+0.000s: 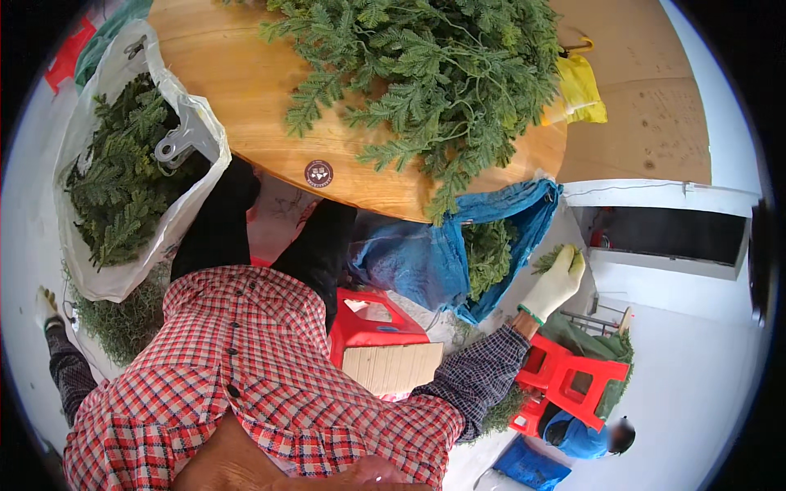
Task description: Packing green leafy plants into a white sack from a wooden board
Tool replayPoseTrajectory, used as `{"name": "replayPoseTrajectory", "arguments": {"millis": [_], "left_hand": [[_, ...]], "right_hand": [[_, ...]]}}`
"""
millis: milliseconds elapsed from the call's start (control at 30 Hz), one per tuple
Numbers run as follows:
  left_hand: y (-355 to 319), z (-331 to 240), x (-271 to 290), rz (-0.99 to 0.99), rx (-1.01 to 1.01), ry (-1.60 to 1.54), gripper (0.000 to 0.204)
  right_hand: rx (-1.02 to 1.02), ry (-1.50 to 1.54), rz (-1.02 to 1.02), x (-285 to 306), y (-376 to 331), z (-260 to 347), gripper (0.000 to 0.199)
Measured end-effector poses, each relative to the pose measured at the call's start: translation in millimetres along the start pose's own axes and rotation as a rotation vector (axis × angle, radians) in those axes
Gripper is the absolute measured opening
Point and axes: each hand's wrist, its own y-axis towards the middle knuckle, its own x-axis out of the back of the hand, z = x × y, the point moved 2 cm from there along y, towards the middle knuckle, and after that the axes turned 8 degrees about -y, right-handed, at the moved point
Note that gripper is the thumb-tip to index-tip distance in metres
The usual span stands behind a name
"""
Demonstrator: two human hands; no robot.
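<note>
My right hand, in a pale work glove, is held out to the right beyond the blue bag. Its fingers are closed on a small green foliage sprig, mostly hidden by the glove. Green artificial-looking sprigs fill the mouth of that bag. Far out to the left, small at the picture's rim, my left hand is also gloved. Its fingers look stretched out, with nothing seen in them. Nearest to it are the white sack, with more sprigs inside, and loose greenery below.
A large pile of branches covers much of the round wooden table. A clear plastic clip grips the sack's rim. Yellow bag hangs at the table's right. Red stools and a person in blue are at lower right.
</note>
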Motion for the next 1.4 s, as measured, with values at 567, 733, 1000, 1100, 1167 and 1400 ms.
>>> {"name": "replayPoseTrajectory", "arguments": {"millis": [567,733,1000,1100,1167,1400], "left_hand": [[-279,-274,-245,0.452,-0.454,-0.067,0.038],[-439,-342,-320,0.774,-0.477,0.016,0.026],[-590,-337,-432,1.333,-1.341,0.712,0.056],[-607,-309,-468,1.278,-1.438,0.762,0.047],[-600,-296,-485,1.288,-1.558,0.538,0.035],[-577,-292,-460,1.356,-1.51,0.572,0.025]], "right_hand": [[0.146,-1.174,0.648,-92,-54,-128,0.043],[0.05,-0.839,0.586,-101,-53,-80,0.045],[-0.243,0.432,0.38,-89,-46,-111,0.046],[-0.019,-0.113,0.248,-81,-52,-97,0.041],[0.019,-0.193,0.236,-74,-54,-86,0.04],[-0.053,-0.524,-0.17,-58,-50,-41,0.036]]}}
